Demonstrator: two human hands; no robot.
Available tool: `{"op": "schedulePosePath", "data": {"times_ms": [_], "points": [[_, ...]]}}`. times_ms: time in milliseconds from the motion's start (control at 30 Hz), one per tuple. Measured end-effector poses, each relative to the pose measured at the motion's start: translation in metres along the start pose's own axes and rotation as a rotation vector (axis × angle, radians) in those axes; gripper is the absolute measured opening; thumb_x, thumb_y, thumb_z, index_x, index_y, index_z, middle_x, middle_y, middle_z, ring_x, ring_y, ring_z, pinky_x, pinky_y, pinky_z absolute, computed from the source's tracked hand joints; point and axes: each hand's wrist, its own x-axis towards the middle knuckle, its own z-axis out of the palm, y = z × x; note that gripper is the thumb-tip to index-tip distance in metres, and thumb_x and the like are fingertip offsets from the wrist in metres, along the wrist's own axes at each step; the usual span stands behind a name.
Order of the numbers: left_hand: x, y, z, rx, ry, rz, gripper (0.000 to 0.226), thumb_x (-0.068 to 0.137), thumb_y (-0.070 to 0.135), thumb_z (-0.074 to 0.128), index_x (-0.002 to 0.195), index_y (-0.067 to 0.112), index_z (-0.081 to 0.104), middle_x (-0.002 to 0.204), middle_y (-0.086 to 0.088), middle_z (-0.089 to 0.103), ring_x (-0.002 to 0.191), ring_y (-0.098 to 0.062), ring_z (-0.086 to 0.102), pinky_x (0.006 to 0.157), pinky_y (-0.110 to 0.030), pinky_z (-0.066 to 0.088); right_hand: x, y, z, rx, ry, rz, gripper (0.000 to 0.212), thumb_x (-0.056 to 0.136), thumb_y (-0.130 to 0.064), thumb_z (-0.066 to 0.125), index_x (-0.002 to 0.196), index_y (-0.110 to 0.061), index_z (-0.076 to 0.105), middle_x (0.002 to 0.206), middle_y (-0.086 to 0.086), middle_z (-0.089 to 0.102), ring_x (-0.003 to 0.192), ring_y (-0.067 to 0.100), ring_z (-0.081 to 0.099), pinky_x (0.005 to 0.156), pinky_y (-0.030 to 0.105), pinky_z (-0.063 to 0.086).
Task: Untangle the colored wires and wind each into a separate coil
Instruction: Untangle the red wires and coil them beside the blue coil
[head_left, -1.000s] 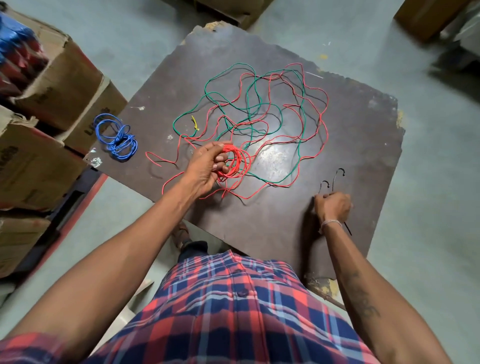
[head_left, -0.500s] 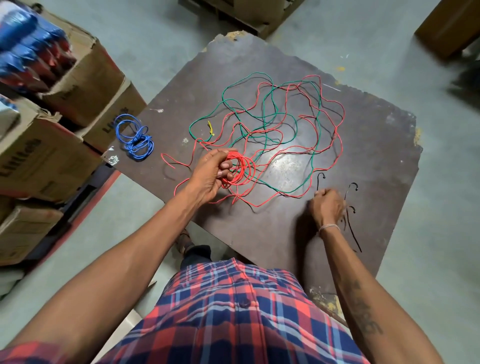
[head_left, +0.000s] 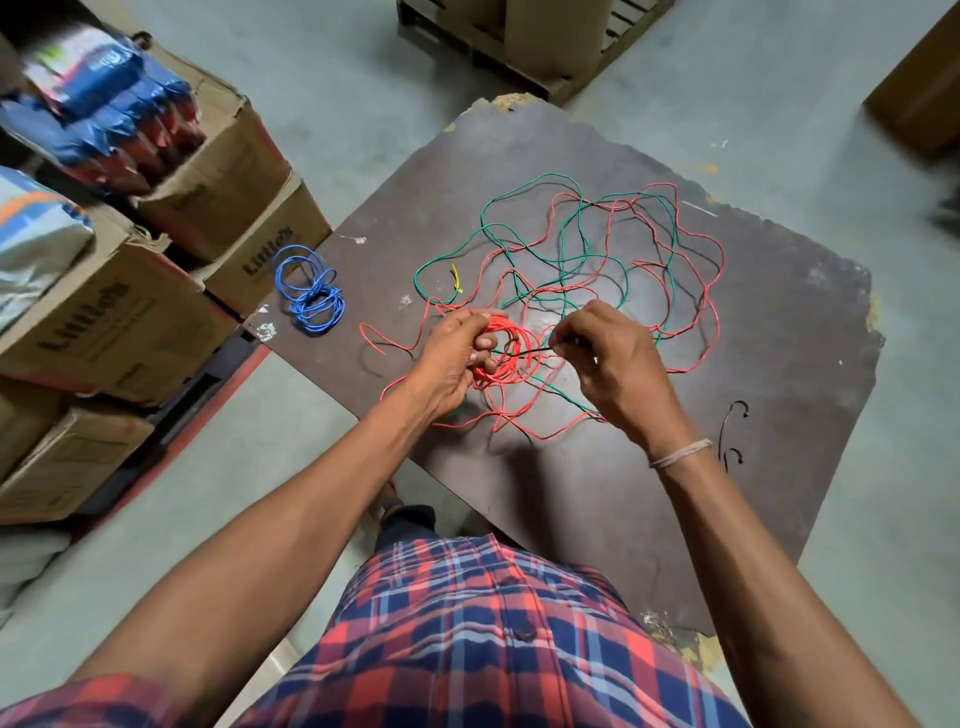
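Note:
A loose tangle of red wire (head_left: 691, 249) and green wire (head_left: 524, 192) lies spread over the dark board (head_left: 779, 364). My left hand (head_left: 457, 358) grips a small red coil (head_left: 511, 353) just above the board. My right hand (head_left: 608, 358) pinches a short black tie (head_left: 530, 352) whose far end reaches across the red coil. A finished blue coil (head_left: 311, 291) lies at the board's left corner. A small yellow tie (head_left: 455, 277) sits on the green wire's left loop.
Two more black ties (head_left: 730, 431) lie on the board to the right of my right wrist. Stacked cardboard boxes (head_left: 130, 322) with packets on top stand at the left. A wooden pallet (head_left: 519, 47) is beyond the board.
My right hand left the black ties at the board's right side and came over to the red coil, carrying one tie. My left hand kept hold of the coil.

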Motion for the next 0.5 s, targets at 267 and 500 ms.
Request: {"op": "schedulePosePath", "data": {"times_ms": [267,500], "points": [[0.002,0.006,0.004,0.187,-0.004,0.026,0.026,0.106,0.009,0.042,0.095,0.013,0.066,0.056,0.004,0.039,0.039,-0.003,0.028,0.045,-0.020,0.036,0.016,0.000,0.025,-0.173,0.015,-0.037,0.003,0.089,-0.005,0.069,0.087,-0.007,0.071,0.083,0.010,0.061,0.073,0.035,0.059,0.058,0.040,0.048],[0.004,0.012,0.008,0.240,-0.001,0.029,0.024,0.105,0.008,0.042,0.102,0.010,0.066,0.057,0.003,0.041,0.039,-0.003,0.031,0.046,-0.021,0.038,0.018,-0.012,0.047,-0.287,0.173,-0.096,0.011,0.091,-0.004,0.067,0.080,-0.003,0.065,0.074,0.014,0.054,0.064,0.034,0.051,0.055,0.043,0.041]]}}
